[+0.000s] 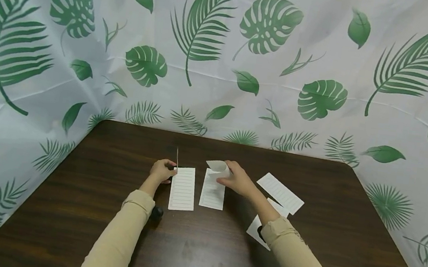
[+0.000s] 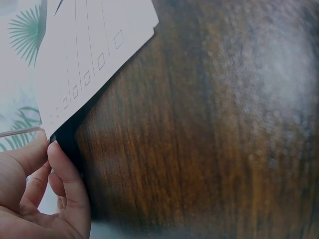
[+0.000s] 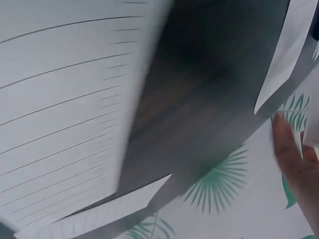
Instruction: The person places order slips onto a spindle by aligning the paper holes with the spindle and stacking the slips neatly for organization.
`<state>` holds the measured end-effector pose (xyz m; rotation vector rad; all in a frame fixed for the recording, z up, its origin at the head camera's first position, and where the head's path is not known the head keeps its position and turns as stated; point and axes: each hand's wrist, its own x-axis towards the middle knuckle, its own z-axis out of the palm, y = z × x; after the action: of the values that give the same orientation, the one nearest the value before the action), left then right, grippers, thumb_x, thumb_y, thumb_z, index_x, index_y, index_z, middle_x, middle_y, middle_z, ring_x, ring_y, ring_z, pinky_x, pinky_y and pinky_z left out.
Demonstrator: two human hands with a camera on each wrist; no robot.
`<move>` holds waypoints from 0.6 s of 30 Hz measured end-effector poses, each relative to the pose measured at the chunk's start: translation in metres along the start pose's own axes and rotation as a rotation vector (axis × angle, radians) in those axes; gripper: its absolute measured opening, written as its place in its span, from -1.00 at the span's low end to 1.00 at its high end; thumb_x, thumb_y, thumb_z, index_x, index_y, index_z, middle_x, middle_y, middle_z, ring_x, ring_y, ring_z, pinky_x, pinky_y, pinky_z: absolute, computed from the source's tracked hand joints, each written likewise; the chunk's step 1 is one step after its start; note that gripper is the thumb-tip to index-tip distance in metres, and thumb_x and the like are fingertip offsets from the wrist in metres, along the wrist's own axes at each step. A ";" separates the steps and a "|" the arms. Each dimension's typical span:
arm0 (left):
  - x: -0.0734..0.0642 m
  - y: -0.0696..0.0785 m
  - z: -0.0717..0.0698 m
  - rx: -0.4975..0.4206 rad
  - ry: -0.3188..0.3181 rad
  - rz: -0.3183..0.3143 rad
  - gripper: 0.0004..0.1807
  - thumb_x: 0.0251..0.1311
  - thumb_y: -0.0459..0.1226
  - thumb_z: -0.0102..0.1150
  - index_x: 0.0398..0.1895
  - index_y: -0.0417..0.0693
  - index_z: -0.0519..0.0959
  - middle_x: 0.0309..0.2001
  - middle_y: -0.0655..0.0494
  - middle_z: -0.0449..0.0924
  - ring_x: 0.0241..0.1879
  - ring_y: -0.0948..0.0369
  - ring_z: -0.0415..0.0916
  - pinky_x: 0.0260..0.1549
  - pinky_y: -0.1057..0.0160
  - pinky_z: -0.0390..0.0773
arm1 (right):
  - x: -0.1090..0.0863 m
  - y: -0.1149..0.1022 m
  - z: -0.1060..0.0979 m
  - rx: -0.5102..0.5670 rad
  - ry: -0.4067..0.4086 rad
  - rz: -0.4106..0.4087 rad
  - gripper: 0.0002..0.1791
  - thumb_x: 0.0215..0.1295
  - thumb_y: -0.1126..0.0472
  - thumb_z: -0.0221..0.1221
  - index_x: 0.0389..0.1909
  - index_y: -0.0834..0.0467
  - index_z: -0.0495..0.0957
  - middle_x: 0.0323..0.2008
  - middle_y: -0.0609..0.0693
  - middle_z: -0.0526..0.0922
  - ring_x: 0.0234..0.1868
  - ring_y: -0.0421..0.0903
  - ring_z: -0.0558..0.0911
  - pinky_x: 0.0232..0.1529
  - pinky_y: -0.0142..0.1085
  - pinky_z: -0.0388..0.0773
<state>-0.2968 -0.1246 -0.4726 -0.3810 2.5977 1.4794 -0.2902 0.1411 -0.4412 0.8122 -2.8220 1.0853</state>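
Observation:
My left hand (image 1: 162,171) pinches the upper left corner of a white lined notepad (image 1: 183,190) between thumb and forefinger. Small checkboxes run along one edge of its top page (image 2: 87,78) in the left wrist view. A thin upright strip (image 1: 177,159) rises at that corner, seen nearly edge-on. In my right hand (image 1: 235,179), thumb and fingers grip a curled white sheet (image 1: 218,165) over the top of a second lined notepad (image 1: 211,200). The right wrist view shows this hand (image 3: 294,159) at its right edge, partly cut off.
Loose white lined sheets lie to the right, one slanted sheet (image 1: 281,193) farther back and another (image 1: 257,234) partly behind my right forearm. All rest on a dark wooden table (image 1: 197,257). A leaf-patterned white cloth (image 1: 207,119) hangs behind the table's far edge.

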 end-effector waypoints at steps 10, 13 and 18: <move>0.002 -0.001 -0.001 -0.001 -0.007 0.015 -0.70 0.18 -0.33 0.20 -0.01 -0.19 0.54 0.01 -0.30 0.43 -0.66 0.30 0.34 -0.66 0.42 0.57 | -0.003 -0.008 0.003 0.023 0.009 0.130 -0.02 0.00 0.44 0.33 0.44 0.16 0.04 0.27 0.37 0.28 0.21 0.30 0.38 0.14 0.12 0.45; 0.002 -0.002 -0.001 0.001 -0.007 0.005 -0.69 0.18 -0.32 0.20 0.00 -0.19 0.54 0.04 -0.31 0.42 -0.64 0.29 0.34 -0.66 0.43 0.57 | -0.006 -0.009 0.001 -0.021 -0.099 0.148 0.23 -0.03 0.48 0.34 0.50 0.09 -0.32 0.43 0.41 -0.13 0.33 0.38 0.21 0.18 0.09 0.42; 0.001 0.000 -0.002 0.003 -0.006 0.001 -0.70 0.19 -0.32 0.20 0.00 -0.18 0.54 0.06 -0.30 0.42 -0.61 0.28 0.35 -0.67 0.44 0.56 | -0.009 -0.004 0.001 -0.034 -0.151 0.211 0.35 0.01 0.56 0.26 0.42 0.00 -0.66 0.35 0.39 -0.71 0.01 0.37 0.52 -0.35 -0.22 0.60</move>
<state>-0.2972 -0.1266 -0.4715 -0.3743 2.5957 1.4740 -0.2799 0.1419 -0.4411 0.6309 -3.1025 1.0355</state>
